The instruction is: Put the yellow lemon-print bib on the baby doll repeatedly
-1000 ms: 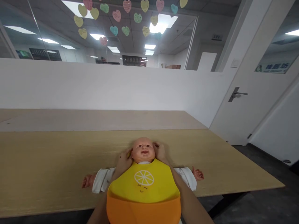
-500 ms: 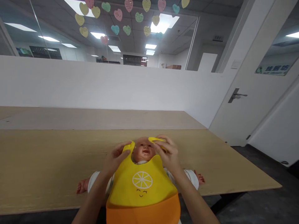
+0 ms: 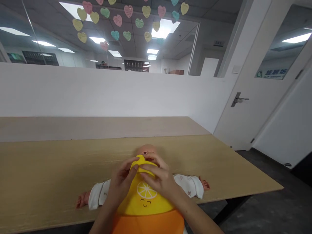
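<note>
A yellow bib [image 3: 146, 206] with a lemon-slice print, a smiling face and an orange lower pocket [image 3: 148, 224] lies over the chest of a baby doll [image 3: 147, 149]. My left hand [image 3: 124, 177] pinches one neck strap of the bib. From the other side, my right hand [image 3: 157, 174] grips the second strap. The two strap ends meet and overlap above the bib's neckline, in front of the doll's lower face. Whether they are fastened I cannot tell. The doll lies on its back, its arms in white printed sleeves [image 3: 188, 185] stretched out sideways.
The doll rests on a wooden table [image 3: 60, 172], near its front edge. Behind stands a white half wall [image 3: 97, 94] with glass above, dotted with heart-shaped notes [image 3: 128, 11]. A white door [image 3: 243, 84] with a metal handle is at right.
Both hands have moved together from either side of the doll's head, bringing the strap ends to the middle over its lower face. The view has shifted slightly.
</note>
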`<state>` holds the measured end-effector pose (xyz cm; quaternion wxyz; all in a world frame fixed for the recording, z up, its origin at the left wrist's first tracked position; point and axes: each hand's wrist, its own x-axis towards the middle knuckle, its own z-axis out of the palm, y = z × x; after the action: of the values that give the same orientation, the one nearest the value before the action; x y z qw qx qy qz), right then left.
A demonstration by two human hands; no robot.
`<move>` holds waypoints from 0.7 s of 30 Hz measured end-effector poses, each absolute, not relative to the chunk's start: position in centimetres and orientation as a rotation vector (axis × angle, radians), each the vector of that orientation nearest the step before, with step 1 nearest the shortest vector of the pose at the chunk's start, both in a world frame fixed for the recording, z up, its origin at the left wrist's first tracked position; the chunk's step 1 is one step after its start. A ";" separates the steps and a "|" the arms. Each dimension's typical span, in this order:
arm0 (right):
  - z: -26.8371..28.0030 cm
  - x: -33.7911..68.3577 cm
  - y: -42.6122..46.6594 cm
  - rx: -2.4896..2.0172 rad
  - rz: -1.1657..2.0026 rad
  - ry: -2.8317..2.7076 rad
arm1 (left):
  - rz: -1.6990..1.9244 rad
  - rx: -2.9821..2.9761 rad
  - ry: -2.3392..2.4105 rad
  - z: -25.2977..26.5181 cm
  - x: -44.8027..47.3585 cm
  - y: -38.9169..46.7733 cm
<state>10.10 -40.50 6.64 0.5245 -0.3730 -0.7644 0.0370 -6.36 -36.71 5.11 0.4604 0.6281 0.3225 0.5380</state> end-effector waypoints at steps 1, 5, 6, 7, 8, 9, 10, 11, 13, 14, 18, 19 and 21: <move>6.9 10.0 -40.6 -0.919 0.167 -1.769 | 1.329 1.598 0.803 5.1 -6.6 -37.0; 8.3 10.0 -41.3 -1.043 0.486 -1.678 | 1.310 1.930 0.914 5.9 -7.0 -38.1; 8.6 10.0 -41.4 -1.028 0.537 -1.689 | 1.299 2.016 0.937 6.3 -7.0 -38.3; 8.8 10.1 -41.6 -0.992 0.561 -1.691 | 1.291 2.087 0.945 6.7 -7.0 -38.5; 9.0 10.3 -41.8 -0.954 0.566 -1.675 | 1.286 2.147 0.936 7.2 -7.0 -38.7; 9.2 10.4 -42.0 -0.925 0.556 -1.643 | 1.291 2.193 0.915 7.6 -7.0 -38.9; 9.4 10.7 -42.1 -0.913 0.540 -1.606 | 1.307 2.227 0.896 8.0 -7.1 -39.1; 9.6 11.0 -42.2 -0.927 0.532 -1.573 | 1.335 2.241 0.894 8.3 -7.4 -39.3; 10.2 12.1 -42.5 -1.038 0.538 -1.490 | 1.442 2.177 0.948 8.4 -8.4 -40.0; 10.7 12.9 -42.6 -1.116 0.538 -1.426 | 1.514 2.089 0.998 8.2 -9.0 -40.5; 14.2 17.3 -43.6 -1.356 0.461 -1.207 | 1.718 1.619 1.179 6.0 -12.1 -42.0; 15.4 18.4 -44.0 -1.386 0.414 -1.191 | 1.704 1.567 1.209 5.1 -12.7 -42.2; 18.1 20.2 -44.9 -1.429 0.335 -1.183 | 1.561 1.601 1.259 3.0 -13.8 -42.1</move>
<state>20.24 -44.93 18.08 0.5875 -0.6135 -0.5078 0.1437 -13.75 -42.13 2.98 0.2837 0.5982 0.4703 0.5835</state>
